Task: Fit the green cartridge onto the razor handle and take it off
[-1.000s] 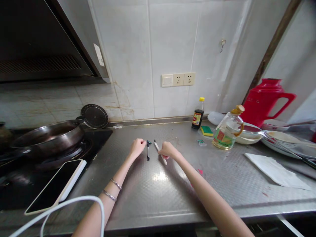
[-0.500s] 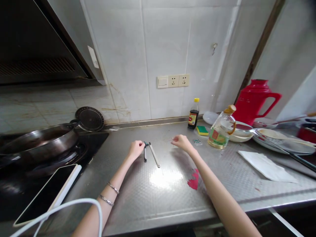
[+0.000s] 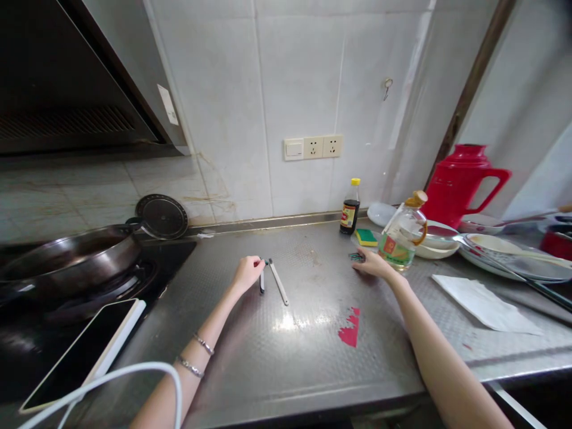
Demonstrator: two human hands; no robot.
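Observation:
My left hand is closed in a pinch at the small green-black head of what looks like a razor. The razor's short handle points toward me on the steel counter. Just to its right lies a slim, pale stick with a dark tip at its far end and a hole at the near one. On the right, my right hand is low over the counter, thumb and fingers apart, beside some small dark-and-green pieces. Its fingertips are at the pieces; whether they touch I cannot tell.
Behind my right hand stand a sponge, a sauce bottle and an oil jug. A red torn patch lies nearer me. Plates and a white napkin are right; a pan and phone are left.
My right hand has moved right and lower, from above the middle of the counter to the small dark-and-green pieces. My left hand stays at the razor's head.

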